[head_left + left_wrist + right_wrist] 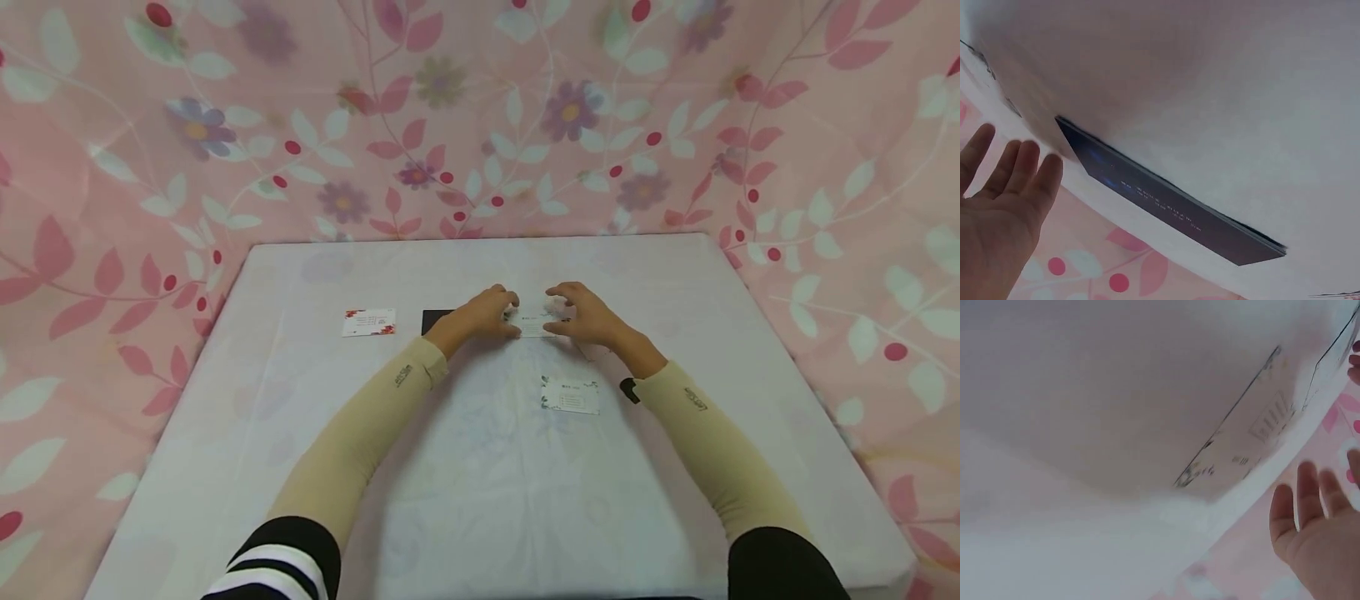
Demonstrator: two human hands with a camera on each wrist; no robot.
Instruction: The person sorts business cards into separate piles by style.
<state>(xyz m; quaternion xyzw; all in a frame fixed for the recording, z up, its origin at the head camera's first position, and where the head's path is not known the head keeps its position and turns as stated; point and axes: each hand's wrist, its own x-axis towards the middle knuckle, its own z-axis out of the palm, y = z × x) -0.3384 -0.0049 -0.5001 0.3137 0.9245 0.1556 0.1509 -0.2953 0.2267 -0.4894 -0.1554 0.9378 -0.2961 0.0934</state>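
Note:
In the head view a white printed card (pixel 534 324) lies on the table between the two hands. My left hand (pixel 483 315) is at its left side, fingers slightly bent and apart from the thumb. On the other side my right hand (pixel 592 318) is held the same way, fingertips near the card's right end. A black card (pixel 435 320) lies partly hidden behind the left wrist; the left wrist view shows its dark face (pixel 1166 197) with small pale print, apart from the fingers. A card with a leafy, flowery border (pixel 1238 434) appears in the right wrist view, left of the fingers.
A white card with red-orange corners (pixel 369 322) lies to the left. Nearer the body is a white card with green leaves (pixel 570 395). The white-covered table (pixel 480 500) ends at the back against a pink floral cloth (pixel 480 125).

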